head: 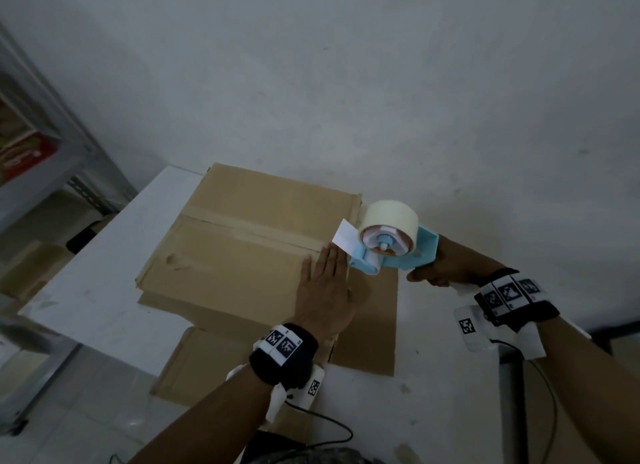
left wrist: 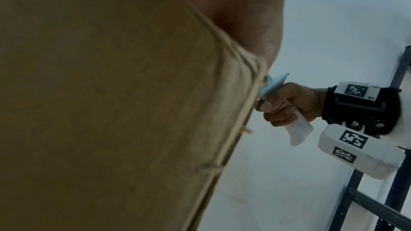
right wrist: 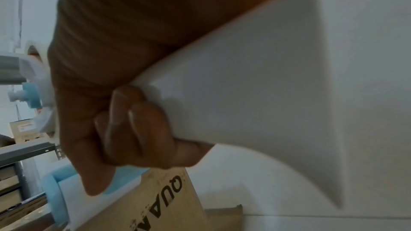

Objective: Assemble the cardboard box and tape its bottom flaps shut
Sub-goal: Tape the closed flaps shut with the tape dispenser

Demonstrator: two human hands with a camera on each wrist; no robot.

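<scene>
Metal shelving (head: 52, 159) at far left. Cardboard box (head: 242, 242) on white desk (head: 86, 283), bottom flaps up, tape strip along centre seam. Left hand (head: 325, 290) flat on box near right edge – fingers straight, grip holding nothing. Right hand (head: 440, 273) – grip wrapped round tape dispenser (head: 391, 245) handle, roller at box's right edge.
</scene>
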